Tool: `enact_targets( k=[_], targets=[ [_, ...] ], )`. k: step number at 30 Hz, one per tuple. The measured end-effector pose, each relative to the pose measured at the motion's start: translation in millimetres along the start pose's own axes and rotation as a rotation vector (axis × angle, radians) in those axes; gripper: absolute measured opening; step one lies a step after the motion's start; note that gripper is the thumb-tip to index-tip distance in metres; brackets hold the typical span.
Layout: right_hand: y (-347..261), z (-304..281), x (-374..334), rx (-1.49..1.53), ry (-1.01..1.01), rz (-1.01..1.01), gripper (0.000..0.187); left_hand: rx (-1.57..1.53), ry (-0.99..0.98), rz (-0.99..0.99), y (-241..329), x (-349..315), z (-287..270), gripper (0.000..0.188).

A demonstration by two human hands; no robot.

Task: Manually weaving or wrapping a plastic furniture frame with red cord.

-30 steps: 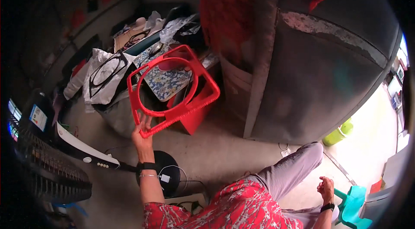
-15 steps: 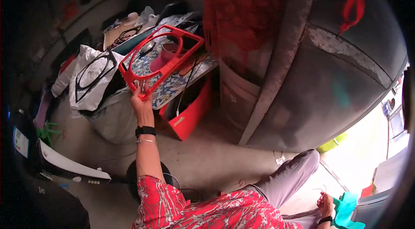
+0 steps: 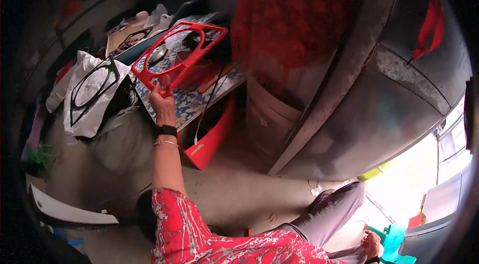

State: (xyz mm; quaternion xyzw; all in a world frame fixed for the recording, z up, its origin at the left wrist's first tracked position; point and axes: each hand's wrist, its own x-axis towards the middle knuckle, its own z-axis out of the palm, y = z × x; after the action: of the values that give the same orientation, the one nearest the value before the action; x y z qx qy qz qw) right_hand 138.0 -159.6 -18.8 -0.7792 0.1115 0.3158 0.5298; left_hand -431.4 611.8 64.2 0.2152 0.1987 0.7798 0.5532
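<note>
Overhead, the head view shows the left hand point(image 3: 162, 98) raised on an outstretched arm, its grip closed on the near corner of a flat red plastic frame with a round opening point(image 3: 182, 54). The frame is tilted, its far edge higher, and it hangs above a worktop covered with a blue-and-white patterned cloth point(image 3: 192, 102). A black band sits at the wrist below the frame, with a thin bracelet just under it.

To the left of the frame lies a white bag with black looped handles point(image 3: 90, 94), resting on a grey bundle. Beyond the frame, on the far part of the worktop, are papers and pale cloths, too jumbled to tell apart. Under the worktop, below the frame, a red plastic bin point(image 3: 212, 137) leans on the concrete floor, with a thin white cable hanging in front of it.

To the right of the frame stands a large grey metal cabinet point(image 3: 359, 114), with a dark red patterned cloth point(image 3: 294, 19) draped at its top left.

The right hand point(image 3: 371, 244) is far from the frame, at the lower right edge near a teal plastic object point(image 3: 394, 239); whether its grip is open or closed cannot be told.
</note>
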Motion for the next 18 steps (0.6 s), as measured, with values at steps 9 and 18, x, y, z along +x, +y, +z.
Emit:
enact_targets(
  k=[9, 18],
  targets=[
    [18, -25, -2, 0.005, -0.119, -0.044, 0.036, -0.144, 0.186, -0.169, -52, 63, -23, 0.031],
    [38, -53, 7, 0.045, -0.245, -0.022, 0.044, 0.202, 0.272, -0.185, -58, 63, -70, 0.027]
  ],
)
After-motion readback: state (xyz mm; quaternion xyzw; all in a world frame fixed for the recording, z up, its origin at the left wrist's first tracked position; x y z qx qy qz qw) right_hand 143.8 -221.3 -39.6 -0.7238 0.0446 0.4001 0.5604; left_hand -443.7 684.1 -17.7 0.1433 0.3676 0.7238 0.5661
